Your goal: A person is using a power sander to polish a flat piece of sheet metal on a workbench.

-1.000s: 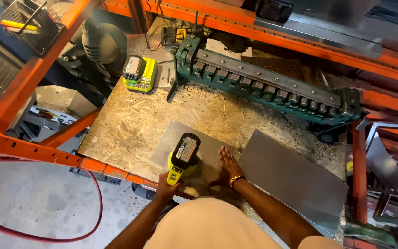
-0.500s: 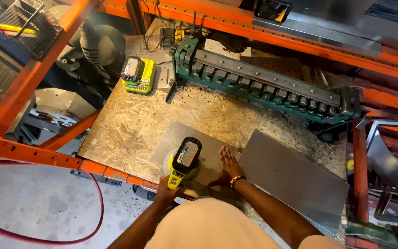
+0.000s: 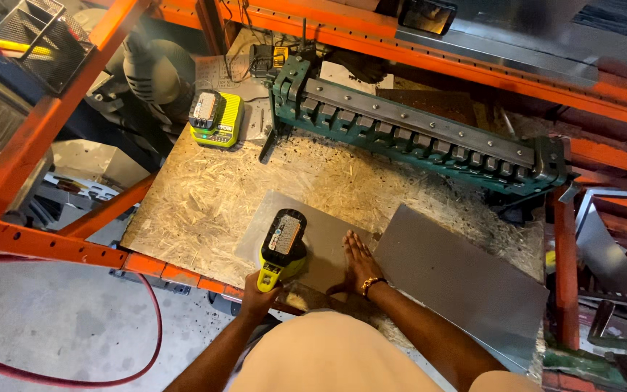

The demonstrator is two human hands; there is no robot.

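Left hand (image 3: pixel 257 296) gripping cordless tool (image 3: pixel 282 247), right hand (image 3: pixel 361 263) flat

A grey rectangular label (image 3: pixel 285 234) tops the held tool's battery; another (image 3: pixel 205 109) tops the battery docked in the yellow-green charger (image 3: pixel 225 123).

Looked like a metal-fabrication workshop, not a home space. Work surface was a raw chipboard table (image 3: pixel 205 196) set inside orange steel pallet racking (image 3: pixel 52 116). A long green cast-iron sheet-metal bending brake (image 3: pixel 415 138) sat along the back edge. Flat grey sheet-metal panels (image 3: pixel 459 279) lay on the board, more bent offcuts stacked at right (image 3: pixel 607 254). A yellow-green battery charger with a black battery pack (image 3: pixel 215 117) stood near the brake, and a yellow-green cordless power tool (image 3: pixel 282 247) was on a panel. Bare stained concrete floor (image 3: pixel 45 319) with a red hose (image 3: pixel 110 366) running across it. Black wire-mesh basket (image 3: pixel 38 40) hung on the rack.
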